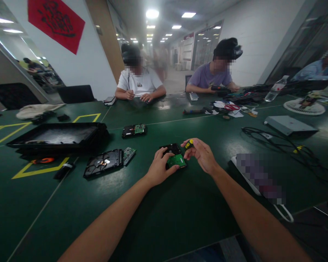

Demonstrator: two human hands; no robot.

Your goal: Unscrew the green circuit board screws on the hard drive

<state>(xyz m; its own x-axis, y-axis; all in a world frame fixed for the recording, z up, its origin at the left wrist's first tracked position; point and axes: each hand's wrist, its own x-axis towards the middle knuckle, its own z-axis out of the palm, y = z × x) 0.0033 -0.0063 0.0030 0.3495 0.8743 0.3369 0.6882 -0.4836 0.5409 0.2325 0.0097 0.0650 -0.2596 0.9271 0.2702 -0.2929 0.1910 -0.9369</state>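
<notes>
A black hard drive (171, 149) with a green circuit board (176, 160) on its near end lies on the dark green table (164, 214) in front of me. My left hand (159, 169) is closed on the drive's left side, thumb on the green board. My right hand (200, 154) hovers just right of the drive, fingers pinched round a small screwdriver with a yellow and black handle (189, 144) that points down toward the board.
An opened hard drive (103, 162) and a loose circuit board (129, 155) lie to the left, near a black tray (60, 136). Another drive (133, 130) sits further back. Cables (284, 143), a grey box (289, 124) and a water bottle (274, 90) are right. Two people sit opposite.
</notes>
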